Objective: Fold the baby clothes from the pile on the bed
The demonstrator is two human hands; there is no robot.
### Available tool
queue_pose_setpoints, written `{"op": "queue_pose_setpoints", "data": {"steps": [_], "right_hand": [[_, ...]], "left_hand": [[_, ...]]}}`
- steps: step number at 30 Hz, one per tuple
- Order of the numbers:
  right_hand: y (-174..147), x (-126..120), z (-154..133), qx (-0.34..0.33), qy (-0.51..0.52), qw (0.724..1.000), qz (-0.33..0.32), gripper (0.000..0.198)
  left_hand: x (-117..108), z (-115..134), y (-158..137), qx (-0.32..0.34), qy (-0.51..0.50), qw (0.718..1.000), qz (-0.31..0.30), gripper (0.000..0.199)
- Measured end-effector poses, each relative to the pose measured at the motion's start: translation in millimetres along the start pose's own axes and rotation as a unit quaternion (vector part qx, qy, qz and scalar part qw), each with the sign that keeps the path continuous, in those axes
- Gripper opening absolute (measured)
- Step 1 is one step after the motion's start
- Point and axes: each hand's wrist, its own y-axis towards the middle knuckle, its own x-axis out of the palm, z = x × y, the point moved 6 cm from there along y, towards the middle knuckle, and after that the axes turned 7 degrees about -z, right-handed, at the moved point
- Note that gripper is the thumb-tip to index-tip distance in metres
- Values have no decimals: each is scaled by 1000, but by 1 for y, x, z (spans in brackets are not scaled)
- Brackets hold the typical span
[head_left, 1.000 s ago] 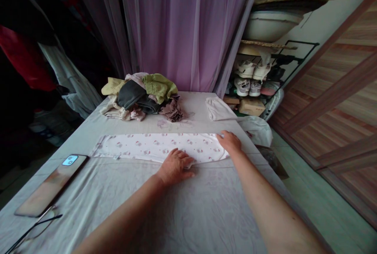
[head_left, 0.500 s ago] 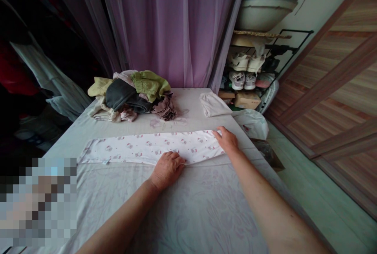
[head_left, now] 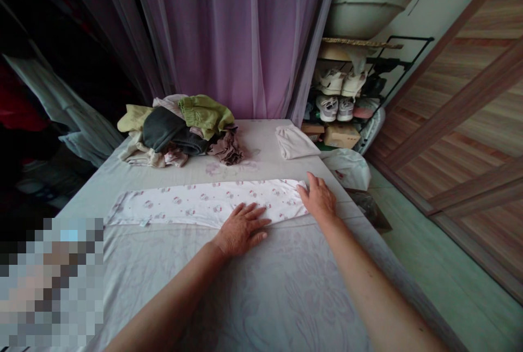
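Note:
A white garment with small printed figures (head_left: 196,199), which looks like trousers folded lengthwise, lies as a long flat strip across the bed. A small pale tag shows on its near edge at the left. My left hand (head_left: 241,229) rests on the near edge right of the middle, its fingers spread and flat. At the narrow right end is my right hand (head_left: 321,196), thumb by the cloth and the other fingers held apart from it. Nothing is seen gripped in either hand.
A heap of clothes (head_left: 175,128) sits at the back left of the bed. Further right lies a folded white cloth (head_left: 295,142). Behind hangs a purple curtain (head_left: 229,41). A rack with shoes (head_left: 335,108) and a basin (head_left: 365,11) stands beyond the right corner.
My left hand has spread its fingers and shifted slightly right. My right hand has opened its thumb away from its fingers at the garment's end. The view has shifted slightly.

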Motion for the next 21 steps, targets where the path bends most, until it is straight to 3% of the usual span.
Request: {"op": "queue_pose_setpoints", "data": {"steps": [3,7,13,17,21], "right_hand": [[-11,4,-17,-98,-26,995,22,54],[-28,30,-33,-196,-55,976,-80,52],[-32,29,-38,-183,-59,975,-115,51],[-38,20,-62,-191,-40,978,-77,54],[-46,36,-81,-208,-22,971,-113,53]], "left_hand": [[-2,0,-4,4,-25,1000,-2,44],[-4,1,-6,10,-37,999,2,43],[-7,-6,-14,12,-58,998,-6,46],[-7,-16,-25,-11,9,1000,19,58],[0,-17,-35,0,52,999,16,63]]}}
